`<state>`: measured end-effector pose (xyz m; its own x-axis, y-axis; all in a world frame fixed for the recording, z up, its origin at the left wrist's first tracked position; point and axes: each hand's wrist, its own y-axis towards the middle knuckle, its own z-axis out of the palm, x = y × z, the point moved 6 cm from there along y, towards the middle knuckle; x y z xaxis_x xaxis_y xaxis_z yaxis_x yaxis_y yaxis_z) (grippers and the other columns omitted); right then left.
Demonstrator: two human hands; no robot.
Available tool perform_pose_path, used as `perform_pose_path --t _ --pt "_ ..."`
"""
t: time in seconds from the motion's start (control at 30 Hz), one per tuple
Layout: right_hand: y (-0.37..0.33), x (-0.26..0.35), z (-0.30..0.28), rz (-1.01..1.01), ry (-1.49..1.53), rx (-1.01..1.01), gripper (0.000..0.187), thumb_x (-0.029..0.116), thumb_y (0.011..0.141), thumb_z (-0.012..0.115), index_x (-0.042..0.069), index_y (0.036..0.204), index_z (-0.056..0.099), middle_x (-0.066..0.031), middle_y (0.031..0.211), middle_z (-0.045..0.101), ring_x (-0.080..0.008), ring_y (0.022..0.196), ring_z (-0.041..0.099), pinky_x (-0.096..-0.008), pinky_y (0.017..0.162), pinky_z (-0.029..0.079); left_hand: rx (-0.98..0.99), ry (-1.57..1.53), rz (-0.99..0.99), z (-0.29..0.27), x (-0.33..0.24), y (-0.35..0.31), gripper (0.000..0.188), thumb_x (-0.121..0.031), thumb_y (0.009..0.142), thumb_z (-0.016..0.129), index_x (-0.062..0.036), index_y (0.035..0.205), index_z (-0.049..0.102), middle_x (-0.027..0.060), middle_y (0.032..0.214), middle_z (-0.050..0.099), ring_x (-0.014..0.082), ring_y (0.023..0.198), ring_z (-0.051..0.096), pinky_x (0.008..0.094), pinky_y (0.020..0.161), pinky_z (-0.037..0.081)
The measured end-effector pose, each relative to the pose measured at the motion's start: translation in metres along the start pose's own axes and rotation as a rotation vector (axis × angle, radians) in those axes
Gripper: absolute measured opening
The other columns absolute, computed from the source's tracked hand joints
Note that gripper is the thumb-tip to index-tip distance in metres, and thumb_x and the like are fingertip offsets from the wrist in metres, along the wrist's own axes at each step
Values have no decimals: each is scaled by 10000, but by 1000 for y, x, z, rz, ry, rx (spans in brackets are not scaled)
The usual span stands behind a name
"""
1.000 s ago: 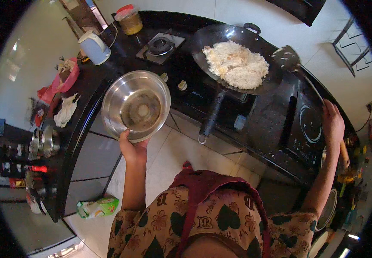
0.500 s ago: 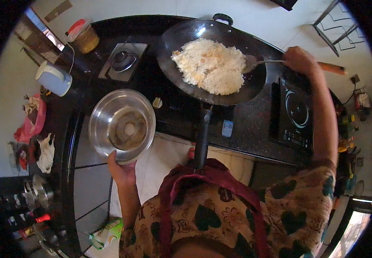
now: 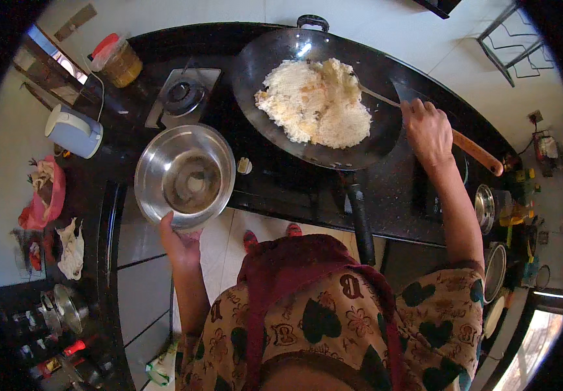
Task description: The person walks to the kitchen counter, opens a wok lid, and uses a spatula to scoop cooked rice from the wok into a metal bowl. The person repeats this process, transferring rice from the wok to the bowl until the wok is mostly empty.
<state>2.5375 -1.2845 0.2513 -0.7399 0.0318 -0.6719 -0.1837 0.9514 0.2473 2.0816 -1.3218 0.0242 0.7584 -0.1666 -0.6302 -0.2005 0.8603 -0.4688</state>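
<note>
My left hand grips the near rim of a shiny steel bowl, held tilted in front of the counter at the left. A little cloudy residue shows on the bowl's bottom. My right hand is closed round a spatula with a wooden handle and a thin metal shaft. Its blade is hidden in the right side of the rice, which is whitish with light brown patches. The rice lies heaped in a large black wok, whose long handle points toward me.
A gas burner sits on the black counter left of the wok. Farther left stand a kettle, a red-lidded tub and a pink basket. Steel pots are at the right. A wire rack hangs on the wall.
My right hand has come left and nearer to me, and the spatula's blade has gone into the rice, pushing it up. The wok's handle has swung right. The bowl stays in my left hand.
</note>
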Motion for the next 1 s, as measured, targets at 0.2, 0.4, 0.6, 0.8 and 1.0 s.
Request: perform_pose_path --t 0.2,0.4,0.6,0.8,1.0 --pt "-15 32 -40 -82 -149 -161 321 151 742 570 56 1048 585 -35 892 529 -183 834 520 -307 669 462 44 4 -9 13 -25 27 586 -256 818 555 -51 1327 349 113 1332 420 300 1219 433 526 959 413" --pt "-30 23 -62 -24 -156 -179 347 156 780 535 112 1123 567 -22 919 526 -195 841 524 -331 680 458 94 -65 43 2 -51 79 571 -230 847 508 -26 1344 314 154 1360 376 353 1241 401 578 967 413" --pt "-33 31 -80 37 -135 -98 353 114 787 530 101 1138 567 -24 910 537 -194 818 543 -315 665 469 28 -158 48 -9 -88 118 499 -225 870 467 -11 1310 367 173 1307 453 354 1180 482 559 939 453" --pt "-48 38 -75 128 -154 -84 341 82 785 549 109 1122 589 -24 919 558 -198 820 557 -318 667 481 5 -136 55 -26 -96 141 514 -259 873 454 -10 1311 350 171 1320 434 373 1169 484 568 902 474" --pt "-64 56 -67 34 -111 -115 367 79 784 553 118 1148 580 -26 910 564 -203 808 567 -302 646 478 -4 -87 -34 -57 -86 166 526 -274 880 449 -20 1325 331 177 1309 434 376 1160 487 584 906 461"
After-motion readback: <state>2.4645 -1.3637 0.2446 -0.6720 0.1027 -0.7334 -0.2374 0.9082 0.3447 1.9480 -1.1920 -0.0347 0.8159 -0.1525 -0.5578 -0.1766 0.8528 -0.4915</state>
